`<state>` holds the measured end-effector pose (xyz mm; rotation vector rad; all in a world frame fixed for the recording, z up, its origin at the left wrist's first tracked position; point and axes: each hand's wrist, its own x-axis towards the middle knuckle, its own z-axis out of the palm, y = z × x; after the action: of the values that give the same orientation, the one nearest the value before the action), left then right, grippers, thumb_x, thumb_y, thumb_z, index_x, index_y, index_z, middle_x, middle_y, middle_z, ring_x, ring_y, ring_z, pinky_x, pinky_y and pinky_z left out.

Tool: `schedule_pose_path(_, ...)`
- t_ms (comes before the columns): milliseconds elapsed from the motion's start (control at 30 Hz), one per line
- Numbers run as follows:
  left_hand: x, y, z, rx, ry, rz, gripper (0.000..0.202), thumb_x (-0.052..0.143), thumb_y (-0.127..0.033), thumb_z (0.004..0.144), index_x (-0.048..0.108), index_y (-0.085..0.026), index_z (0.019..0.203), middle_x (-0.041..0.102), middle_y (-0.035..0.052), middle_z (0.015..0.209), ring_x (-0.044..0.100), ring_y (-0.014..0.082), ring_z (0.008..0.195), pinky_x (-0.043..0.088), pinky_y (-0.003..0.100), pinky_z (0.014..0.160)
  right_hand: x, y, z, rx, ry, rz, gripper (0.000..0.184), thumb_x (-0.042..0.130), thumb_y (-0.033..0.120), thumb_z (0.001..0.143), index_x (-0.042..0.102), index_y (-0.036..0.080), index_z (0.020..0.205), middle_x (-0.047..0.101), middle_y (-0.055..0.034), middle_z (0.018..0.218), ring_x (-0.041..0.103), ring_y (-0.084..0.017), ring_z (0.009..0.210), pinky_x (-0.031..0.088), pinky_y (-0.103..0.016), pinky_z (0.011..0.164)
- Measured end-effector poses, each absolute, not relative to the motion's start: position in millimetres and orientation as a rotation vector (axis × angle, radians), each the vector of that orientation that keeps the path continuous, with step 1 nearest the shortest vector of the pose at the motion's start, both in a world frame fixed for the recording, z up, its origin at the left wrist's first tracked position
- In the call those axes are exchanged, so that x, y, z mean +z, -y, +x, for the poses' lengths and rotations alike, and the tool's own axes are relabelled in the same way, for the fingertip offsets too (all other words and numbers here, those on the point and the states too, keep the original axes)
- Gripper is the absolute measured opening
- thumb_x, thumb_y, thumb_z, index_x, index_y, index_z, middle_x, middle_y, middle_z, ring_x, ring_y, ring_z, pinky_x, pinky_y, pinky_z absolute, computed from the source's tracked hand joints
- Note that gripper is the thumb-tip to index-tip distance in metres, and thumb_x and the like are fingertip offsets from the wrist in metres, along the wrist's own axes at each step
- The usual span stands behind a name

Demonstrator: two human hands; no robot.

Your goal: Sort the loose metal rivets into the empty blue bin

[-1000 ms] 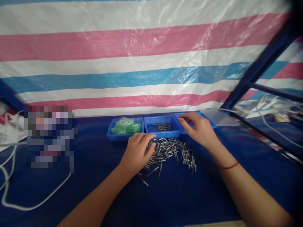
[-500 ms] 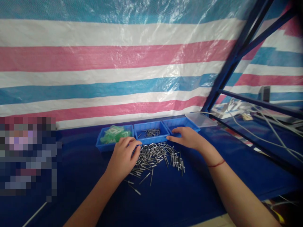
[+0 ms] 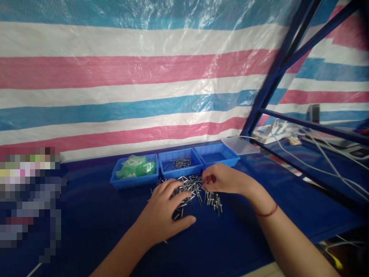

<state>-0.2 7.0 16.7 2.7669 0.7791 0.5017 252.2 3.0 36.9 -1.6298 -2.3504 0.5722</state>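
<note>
The right hand [image 3: 223, 179] moved to the rivets [image 3: 194, 187] in front of the middle bin [image 3: 181, 172], curled; can't tell if gripping. The left hand [image 3: 162, 211] spread wide. Rivets look light, hard, slippery; pinch their middles.

No lettering, number or brand can be read (labels and signs included).

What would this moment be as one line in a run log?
left hand: spread open over metal pins; right hand: curled at same pile, grip unclear; middle bin: more pins; left bin: green packets
</note>
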Motion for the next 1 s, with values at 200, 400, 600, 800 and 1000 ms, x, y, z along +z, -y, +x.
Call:
schedule_pose_path(200,11.2,-5.6,1.2,0.498,-0.812,2.759,0.039,0.057,-0.042,0.085,0.056,-0.027,0.121,0.048,0.0071,0.135,0.034,0.0306,0.129,0.034,0.051,0.104,18.4,-13.9,243.0,0.532,2.326,-1.725,0.011,0.058,0.019,0.069,0.067,0.015,0.063,0.063,-0.0027,0.059,0.052,-0.012,0.052,0.031,-0.023,0.049)
schedule_pose_path(400,10.0,-10.0,2.4,0.764,-0.893,2.633,0.025,0.055,-0.026,0.087,0.062,-0.022,0.111,0.061,0.0077,0.113,0.05,0.0267,0.111,0.043,0.046,0.095,26.9,-10.1,242.3,0.472,2.291,-1.713,0.008,0.057,0.015,0.067,0.064,0.015,0.063,0.06,-0.0019,0.061,0.05,-0.012,0.056,0.032,-0.024,0.053)
schedule_pose_path(600,10.0,-7.1,4.6,0.962,-1.059,2.179,0.024,0.057,-0.027,0.086,0.061,-0.022,0.109,0.068,0.0027,0.094,0.061,0.0177,0.079,0.051,0.03,0.073,42.4,4.0,220.8,0.707,2.067,-1.287,0.013,0.052,0.022,0.083,0.058,0.016,0.072,0.052,0.0016,0.064,0.046,-0.009,0.056,0.035,-0.022,0.052)
schedule_pose_path(800,11.9,-3.7,8.6,0.993,-1.027,1.994,0.013,0.06,-0.024,0.082,0.065,-0.022,0.093,0.067,-0.0017,0.076,0.058,0.0131,0.062,0.046,0.023,0.057,37.2,10.5,196.4,0.71,2.084,-1.06,0.013,0.054,0.023,0.085,0.058,0.016,0.075,0.051,0.002,0.066,0.045,-0.009,0.058,0.036,-0.023,0.054)
schedule_pose_path(1000,12.8,-6.4,5.4,1.039,-0.96,1.999,0.009,0.057,-0.019,0.084,0.065,-0.02,0.084,0.067,-0.0006,0.079,0.061,0.0133,0.069,0.046,0.022,0.063,28.1,7.5,192.2,0.766,2.004,-1.084,0.012,0.058,0.027,0.085,0.06,0.017,0.081,0.052,0.002,0.069,0.046,-0.008,0.059,0.036,-0.022,0.054)
